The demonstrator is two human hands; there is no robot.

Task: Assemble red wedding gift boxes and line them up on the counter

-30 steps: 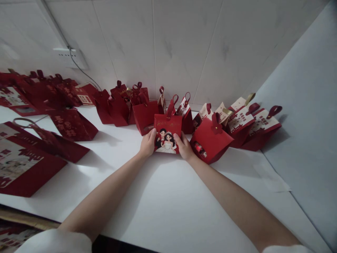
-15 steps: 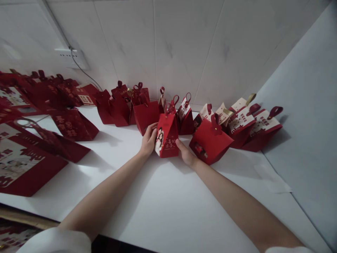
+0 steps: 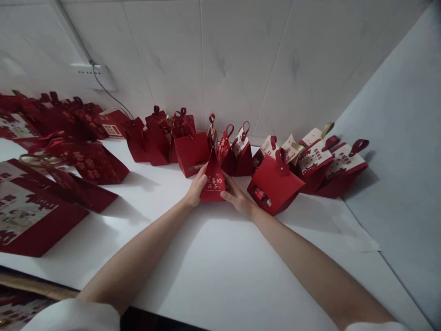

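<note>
Between my two hands a small red gift box (image 3: 212,186) with pale lettering stands upright on the white table (image 3: 220,266), its narrow end facing me. My left hand (image 3: 197,187) presses its left side, thumb at the near edge. On the other side my right hand (image 3: 237,195) grips it, with the thumb near the front and the fingers behind. Just left of it and farther back sits a plain red box (image 3: 192,154). To the right, close to my right hand, a red box (image 3: 275,186) with an oval window and ribbon loop leans slightly.
Several red and white boxes (image 3: 344,168) stand at the right by a pale panel (image 3: 406,151). More red boxes (image 3: 151,142) line the tiled wall (image 3: 241,59). Larger red boxes (image 3: 69,230) crowd the left. A cable (image 3: 110,94) hangs from a wall socket strip (image 3: 91,76).
The box in my hands has turned so its narrow lettered end faces me and its picture side is out of sight. It has shifted slightly left, and my right hand followed.
</note>
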